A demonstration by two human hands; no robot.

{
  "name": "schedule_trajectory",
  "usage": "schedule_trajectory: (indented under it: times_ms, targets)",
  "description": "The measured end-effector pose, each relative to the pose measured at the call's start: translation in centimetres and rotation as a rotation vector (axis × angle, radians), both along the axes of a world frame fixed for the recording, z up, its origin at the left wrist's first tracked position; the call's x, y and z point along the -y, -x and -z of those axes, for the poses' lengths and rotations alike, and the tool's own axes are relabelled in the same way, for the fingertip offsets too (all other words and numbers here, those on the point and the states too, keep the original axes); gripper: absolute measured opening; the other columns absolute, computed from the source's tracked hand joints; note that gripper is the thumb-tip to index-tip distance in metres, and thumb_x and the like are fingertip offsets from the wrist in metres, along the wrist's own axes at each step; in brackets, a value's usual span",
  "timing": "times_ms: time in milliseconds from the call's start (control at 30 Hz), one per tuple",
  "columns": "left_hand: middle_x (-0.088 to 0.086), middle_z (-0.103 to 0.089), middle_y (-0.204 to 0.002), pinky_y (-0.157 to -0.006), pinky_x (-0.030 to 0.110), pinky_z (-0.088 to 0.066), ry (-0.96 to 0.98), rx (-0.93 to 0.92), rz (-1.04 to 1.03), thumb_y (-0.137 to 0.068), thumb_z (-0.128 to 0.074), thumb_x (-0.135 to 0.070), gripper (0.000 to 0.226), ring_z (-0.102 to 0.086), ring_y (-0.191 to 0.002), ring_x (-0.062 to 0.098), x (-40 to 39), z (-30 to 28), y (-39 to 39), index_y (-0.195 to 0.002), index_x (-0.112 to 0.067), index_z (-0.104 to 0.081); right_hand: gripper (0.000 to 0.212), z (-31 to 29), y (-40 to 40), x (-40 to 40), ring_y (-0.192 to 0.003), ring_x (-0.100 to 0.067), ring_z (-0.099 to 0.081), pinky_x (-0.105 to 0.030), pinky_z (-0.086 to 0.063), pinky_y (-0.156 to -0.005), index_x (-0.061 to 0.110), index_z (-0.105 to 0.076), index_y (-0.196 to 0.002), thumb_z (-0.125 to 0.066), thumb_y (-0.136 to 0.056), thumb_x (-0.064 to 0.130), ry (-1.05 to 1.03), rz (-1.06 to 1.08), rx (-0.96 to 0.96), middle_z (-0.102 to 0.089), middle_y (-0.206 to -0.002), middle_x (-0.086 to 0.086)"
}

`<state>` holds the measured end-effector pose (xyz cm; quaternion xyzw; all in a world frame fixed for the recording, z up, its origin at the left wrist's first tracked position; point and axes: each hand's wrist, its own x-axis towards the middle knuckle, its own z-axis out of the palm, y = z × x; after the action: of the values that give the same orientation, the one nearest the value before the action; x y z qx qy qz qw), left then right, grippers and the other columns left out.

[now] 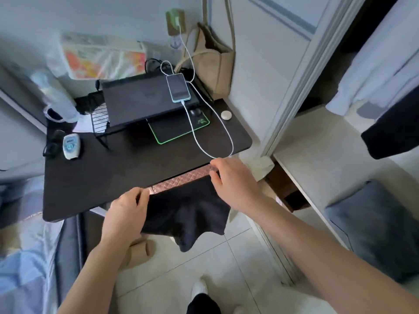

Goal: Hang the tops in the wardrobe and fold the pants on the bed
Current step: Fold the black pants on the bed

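Item: black garment (186, 214), pink quilted band on top — held over the tabletop (127, 168) edge, 6 o'clock. My left hand (127, 214) grip pinches one band end; right hand (233, 182) pinches the other. Risk: hem snagging the charging cable (217, 141) at 1 o'clock, dragging the phone (178, 87).

Soft, even daylight fills the room, with no hard shadows. The pale wall (260, 71) and floor tiles (204, 257) look bright and slightly washed out, while the dark desk (127, 164) shows a faint sheen. The wide-angle lens bends straight lines, so the wardrobe frame (301, 71) leans and curves near the edges. The whole picture is slightly soft, and the bedding (25, 264) at the left edge is blurred.
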<state>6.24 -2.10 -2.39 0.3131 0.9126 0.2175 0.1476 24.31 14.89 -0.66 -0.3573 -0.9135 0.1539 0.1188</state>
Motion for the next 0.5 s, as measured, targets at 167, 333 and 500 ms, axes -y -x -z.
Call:
schedule_trajectory:
  times_ms: [167,333,500]
  targets:
    - [-0.001,-0.055,-0.081,-0.073,0.033,-0.039,0.422,0.213,0.075,-0.098,-0.043,-0.048,0.037,-0.049,-0.076,0.02,-2.0,1.3,4.1,-0.079,-0.02,-0.058,0.035,0.7,3.9,-3.4,-0.094,-0.03,-0.06,-0.035,-0.044,-0.079,0.019,-0.059,-0.093,-0.04,-0.085,0.047,0.213,0.176,0.436,-0.065,-0.099,-0.006]
    - [0.002,-0.058,-0.106,-0.086,0.031,-0.037,0.572,0.577,0.025,-0.087,-0.058,-0.057,0.037,-0.054,-0.091,0.019,-4.0,1.3,6.7,-0.093,-0.021,-0.059,0.054,0.7,7.2,-5.6,-0.112,-0.033,-0.055,-0.044,-0.045,-0.098,0.019,-0.056,-0.122,-0.049,-0.074,0.043,0.477,0.207,0.748,-0.056,-0.126,-0.009]
    - [0.007,-0.057,-0.124,-0.086,0.026,-0.041,0.657,0.397,0.042,-0.093,-0.057,-0.034,0.044,-0.055,-0.111,0.023,-4.2,1.8,7.4,-0.13,-0.01,-0.054,0.029,2.2,7.8,-6.2,-0.103,-0.034,-0.058,-0.042,-0.049,-0.094,0.01,-0.057,-0.104,-0.049,-0.079,0.022,0.495,0.202,0.724,-0.059,-0.114,-0.013]
